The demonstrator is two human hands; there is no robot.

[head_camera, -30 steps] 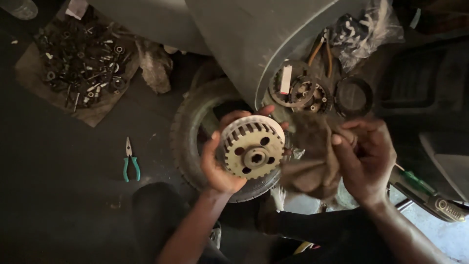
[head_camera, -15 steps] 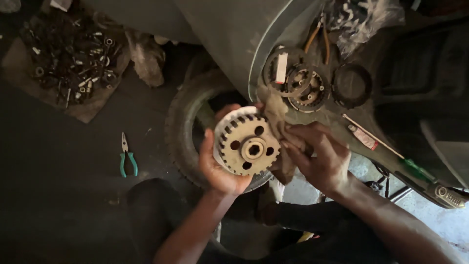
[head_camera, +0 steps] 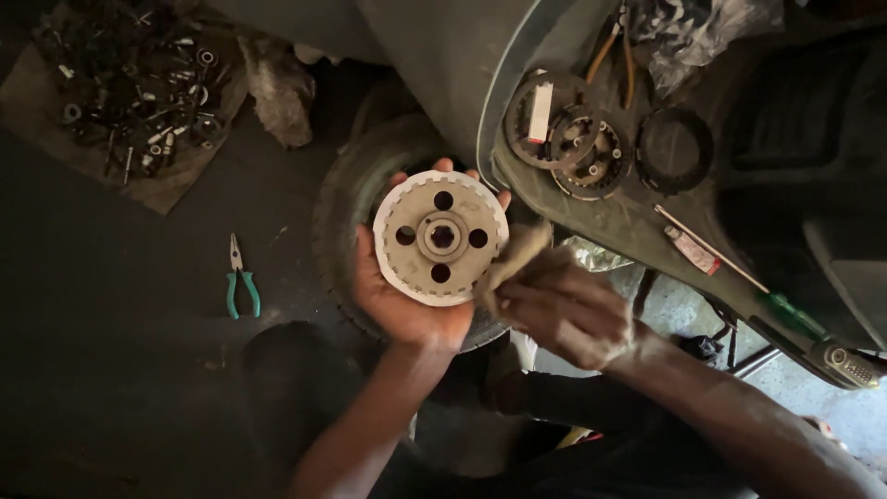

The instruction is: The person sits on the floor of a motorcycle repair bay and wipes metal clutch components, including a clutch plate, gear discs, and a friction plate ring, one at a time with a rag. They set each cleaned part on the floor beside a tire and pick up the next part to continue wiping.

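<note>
My left hand (head_camera: 407,310) cups a round pale metal clutch hub (head_camera: 441,237) with a toothed rim, four holes and a splined centre; its flat face points up at me. My right hand (head_camera: 565,310) grips a brownish rag (head_camera: 514,261) and presses it against the hub's right edge. Both hands hover above a worn black tyre (head_camera: 344,212) lying on the dark floor.
Clutch plates and rings (head_camera: 577,139) lie on a scooter footboard at upper right, with a green-handled screwdriver (head_camera: 758,291). Green-handled pliers (head_camera: 242,277) lie on the floor at left. A cardboard sheet with several nuts and bolts (head_camera: 129,83) sits at upper left beside a crumpled rag (head_camera: 277,88).
The hub has tilted so that its flat face looks up. My right hand has carried the rag from the right in against the hub's right edge.
</note>
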